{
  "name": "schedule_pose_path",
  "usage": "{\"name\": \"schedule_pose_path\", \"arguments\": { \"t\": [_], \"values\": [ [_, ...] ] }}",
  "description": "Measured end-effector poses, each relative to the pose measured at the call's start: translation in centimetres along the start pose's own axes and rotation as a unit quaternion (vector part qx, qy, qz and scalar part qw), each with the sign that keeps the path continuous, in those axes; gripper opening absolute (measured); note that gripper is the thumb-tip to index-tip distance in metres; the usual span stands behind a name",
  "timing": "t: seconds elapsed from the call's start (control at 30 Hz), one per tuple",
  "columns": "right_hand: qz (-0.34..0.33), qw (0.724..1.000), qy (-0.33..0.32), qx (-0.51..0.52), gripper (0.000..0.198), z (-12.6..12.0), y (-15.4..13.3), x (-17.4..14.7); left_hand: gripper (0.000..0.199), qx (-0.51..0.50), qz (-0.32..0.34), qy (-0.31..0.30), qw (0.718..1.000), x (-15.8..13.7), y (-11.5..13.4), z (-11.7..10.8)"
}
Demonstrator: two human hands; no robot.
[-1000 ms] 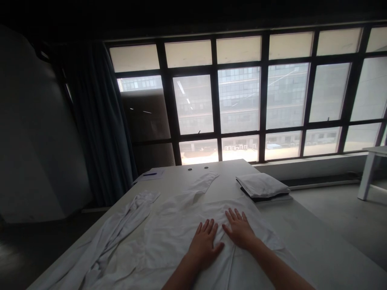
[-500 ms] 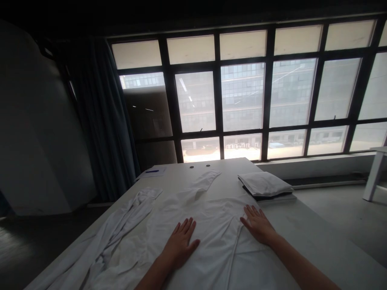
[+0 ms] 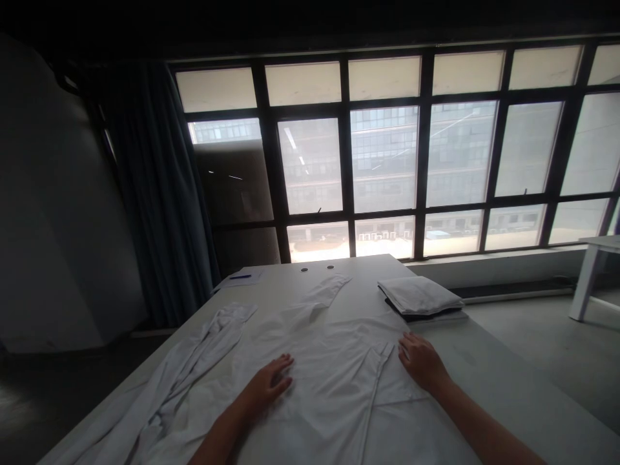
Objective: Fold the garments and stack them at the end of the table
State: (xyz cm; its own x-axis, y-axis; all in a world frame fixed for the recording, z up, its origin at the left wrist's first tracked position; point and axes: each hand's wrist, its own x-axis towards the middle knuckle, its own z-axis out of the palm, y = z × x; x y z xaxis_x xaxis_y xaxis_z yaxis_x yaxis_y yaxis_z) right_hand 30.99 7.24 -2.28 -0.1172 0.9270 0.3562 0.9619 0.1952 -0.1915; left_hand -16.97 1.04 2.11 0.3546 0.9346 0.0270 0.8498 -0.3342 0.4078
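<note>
A thin white garment (image 3: 334,361), perhaps a coat or shirt, lies spread and creased on the white table, with one sleeve (image 3: 327,290) reaching toward the far end. My left hand (image 3: 271,384) rests on its left half, thumb apart from the fingers, holding nothing. At the garment's right edge, my right hand (image 3: 422,361) touches the cloth with its fingers slightly bent; I see no cloth gripped in them. A long seam or front edge runs down the cloth between the two hands. Left of it lies a crumpled greyish-white cloth (image 3: 194,361).
A folded white stack (image 3: 421,295) with a dark layer beneath sits on the right side of the table (image 3: 494,381). Paper with a blue pen (image 3: 241,277) lies at the far left corner. Beyond are windows and a dark blue curtain (image 3: 159,194); another white table (image 3: 588,271) stands right.
My left hand has slid left over the garment, its fingers drawn closer together. My right hand has shifted slightly right to the garment's edge, its fingers less spread. The view has turned slightly right.
</note>
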Motion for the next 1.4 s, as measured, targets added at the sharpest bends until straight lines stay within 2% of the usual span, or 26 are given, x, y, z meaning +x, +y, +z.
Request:
{"name": "schedule_pose_path", "arguments": {
  "t": [0.13,0.3,0.53,0.6,0.73,0.8,0.93,1.03,1.1,1.17,1.27,1.4],
  "values": [
    [0.003,1.000,-0.004,-0.001,0.041,0.1,0.1,0.0,0.072,0.112,-0.064,0.021,0.991,-1.2,-2.1,-0.3],
    [0.006,1.000,-0.002,-0.009,0.042,0.0,0.3,0.1,0.079,0.162,-0.149,0.050,0.974,-1.6,-2.0,0.6],
    [-0.024,0.998,0.021,-0.052,0.046,-0.8,-2.2,-0.8,0.079,0.144,-0.144,0.049,0.978,-1.9,-1.8,0.6],
    [0.016,0.998,-0.004,-0.060,0.054,-0.2,-3.3,-1.6,0.078,0.144,-0.142,0.050,0.978,-1.8,-1.8,0.6],
    [0.094,0.988,-0.110,-0.047,0.087,0.9,-4.2,-2.9,0.078,0.147,-0.146,0.049,0.977,-1.7,-1.8,0.6],
    [0.096,0.986,-0.132,-0.043,0.090,0.9,-4.0,-2.9,0.079,0.150,-0.151,0.047,0.976,-1.7,-1.8,0.6],
    [0.082,0.987,-0.126,-0.050,0.087,0.5,-3.5,-2.5,0.079,0.170,-0.168,0.052,0.970,-1.4,-1.6,0.7],
    [0.079,0.989,-0.113,-0.049,0.079,0.5,-3.4,-2.0,0.068,0.202,-0.159,0.065,0.964,-1.1,0.3,0.9],
    [0.076,0.991,-0.097,-0.045,0.073,0.5,-3.4,-1.8,0.058,0.191,-0.103,0.047,0.975,-1.0,2.8,1.5],
    [0.070,0.993,-0.082,-0.039,0.068,0.4,-3.5,-1.7,0.055,0.146,-0.013,0.009,0.989,-1.0,5.9,2.5],
    [0.041,0.997,-0.060,-0.030,0.063,-0.3,-3.5,-1.5,0.067,0.100,0.079,-0.039,0.991,-1.2,9.9,4.2],
    [-0.006,0.999,-0.041,-0.025,0.053,-2.2,-3.1,-1.0,0.075,0.097,0.083,-0.061,0.990,-1.5,12.0,5.3]
  ]
}}
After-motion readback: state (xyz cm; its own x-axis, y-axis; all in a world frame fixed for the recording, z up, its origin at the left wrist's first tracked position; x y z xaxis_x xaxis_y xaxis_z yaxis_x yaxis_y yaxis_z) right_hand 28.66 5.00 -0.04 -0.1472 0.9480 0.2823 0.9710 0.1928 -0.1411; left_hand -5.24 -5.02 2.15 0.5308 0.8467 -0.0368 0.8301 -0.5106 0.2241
